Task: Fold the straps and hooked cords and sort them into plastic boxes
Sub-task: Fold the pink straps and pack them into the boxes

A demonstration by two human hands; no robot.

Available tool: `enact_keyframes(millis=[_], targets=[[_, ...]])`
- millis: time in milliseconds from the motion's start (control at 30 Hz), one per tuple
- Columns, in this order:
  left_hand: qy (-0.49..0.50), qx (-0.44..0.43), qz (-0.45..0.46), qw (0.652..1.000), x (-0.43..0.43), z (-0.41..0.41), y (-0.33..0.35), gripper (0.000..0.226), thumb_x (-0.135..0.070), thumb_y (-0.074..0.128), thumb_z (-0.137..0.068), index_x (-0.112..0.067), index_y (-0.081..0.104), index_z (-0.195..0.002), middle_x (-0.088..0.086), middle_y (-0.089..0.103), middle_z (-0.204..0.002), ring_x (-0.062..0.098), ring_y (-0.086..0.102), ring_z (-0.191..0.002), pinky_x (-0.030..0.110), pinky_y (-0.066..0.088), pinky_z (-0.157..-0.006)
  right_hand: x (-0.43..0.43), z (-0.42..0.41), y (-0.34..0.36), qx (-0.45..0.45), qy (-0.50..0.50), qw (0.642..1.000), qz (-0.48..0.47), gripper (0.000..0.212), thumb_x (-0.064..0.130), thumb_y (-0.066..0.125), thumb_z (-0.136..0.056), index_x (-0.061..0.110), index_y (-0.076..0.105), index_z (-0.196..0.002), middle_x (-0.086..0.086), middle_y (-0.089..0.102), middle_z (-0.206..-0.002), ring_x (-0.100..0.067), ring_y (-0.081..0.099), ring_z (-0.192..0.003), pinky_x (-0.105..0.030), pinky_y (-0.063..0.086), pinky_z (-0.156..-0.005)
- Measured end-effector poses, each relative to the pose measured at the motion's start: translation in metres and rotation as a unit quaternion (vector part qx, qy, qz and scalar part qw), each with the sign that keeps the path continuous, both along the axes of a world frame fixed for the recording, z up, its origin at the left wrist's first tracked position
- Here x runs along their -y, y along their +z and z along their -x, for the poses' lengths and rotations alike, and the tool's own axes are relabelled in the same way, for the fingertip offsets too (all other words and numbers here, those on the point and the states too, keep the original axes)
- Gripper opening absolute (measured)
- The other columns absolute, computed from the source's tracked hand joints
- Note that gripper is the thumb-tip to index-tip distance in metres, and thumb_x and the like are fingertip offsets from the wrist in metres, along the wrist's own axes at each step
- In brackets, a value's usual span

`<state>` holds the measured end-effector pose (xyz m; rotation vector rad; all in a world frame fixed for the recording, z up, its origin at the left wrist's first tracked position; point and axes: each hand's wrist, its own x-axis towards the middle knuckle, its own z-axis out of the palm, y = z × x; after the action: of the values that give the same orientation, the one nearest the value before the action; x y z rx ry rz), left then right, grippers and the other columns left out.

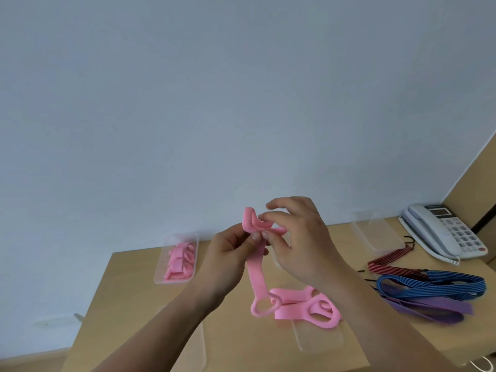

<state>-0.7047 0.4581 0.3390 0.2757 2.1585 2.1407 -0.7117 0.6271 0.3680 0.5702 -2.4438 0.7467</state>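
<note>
I see my left hand (233, 254) pinching the pink strap (257, 273) just under its folded top, held up above the bench (128, 296). My right hand (304, 247) pinches the same folds with curled fingers. The strap's ringed end hangs down beside loose pink straps (308, 304) at mid-bench. A plastic box (162, 269) at far left holds folded pink ones. Blue cords (434, 287) lie right.

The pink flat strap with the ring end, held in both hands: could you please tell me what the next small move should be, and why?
Probably fold the hanging tail up onto the bundle. The left hand and right hand pinch only the folded top of the pink flat strap, while its ring end dangles unfolded; the clear plastic box holds pink straps fully folded.
</note>
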Motion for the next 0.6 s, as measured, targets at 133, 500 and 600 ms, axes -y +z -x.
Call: enact_keyframes(millis=[133, 500, 600], targets=[[0.022, 0.012, 0.011, 1.000, 0.010, -0.006, -0.005, 0.025, -0.024, 0.057, -0.105, -0.033, 0.080, -0.105, 0.001, 0.080, -0.102, 0.023, 0.074, -0.101, 0.045, 0.058, -0.097, 0.013, -0.005, -0.004, 0.014, 0.023, 1.000, 0.002, 0.012, 0.012, 0.071, -0.085, 0.017, 0.073, -0.096, 0.006, 0.065, -0.093, -0.018, 0.055, -0.096, -0.029, 0.049, -0.076], [-0.040, 0.055, -0.031, 0.997, 0.030, -0.011, 0.000, 0.029, -0.041, 0.069, -0.092, -0.020, 0.078, -0.109, 0.005, 0.078, -0.110, 0.022, 0.071, -0.106, 0.030, 0.058, -0.085, 0.038, -0.008, -0.020, -0.095, -0.031, 0.995, 0.020, 0.012, 0.003, 0.076, -0.076, 0.014, 0.070, -0.076, 0.004, 0.061, -0.081, -0.018, 0.054, -0.077, -0.030, 0.048, -0.059], [-0.059, 0.072, -0.066, 0.993, 0.034, -0.010, 0.001, 0.036, -0.039, 0.065, -0.096, -0.012, 0.075, -0.116, 0.010, 0.076, -0.111, 0.024, 0.072, -0.106, 0.032, 0.058, -0.088, 0.040, -0.010, -0.028, -0.107, -0.021, 0.994, 0.018, 0.013, 0.003, 0.077, -0.078, 0.012, 0.068, -0.077, -0.001, 0.066, -0.088, -0.021, 0.061, -0.080, -0.032, 0.052, -0.060]])
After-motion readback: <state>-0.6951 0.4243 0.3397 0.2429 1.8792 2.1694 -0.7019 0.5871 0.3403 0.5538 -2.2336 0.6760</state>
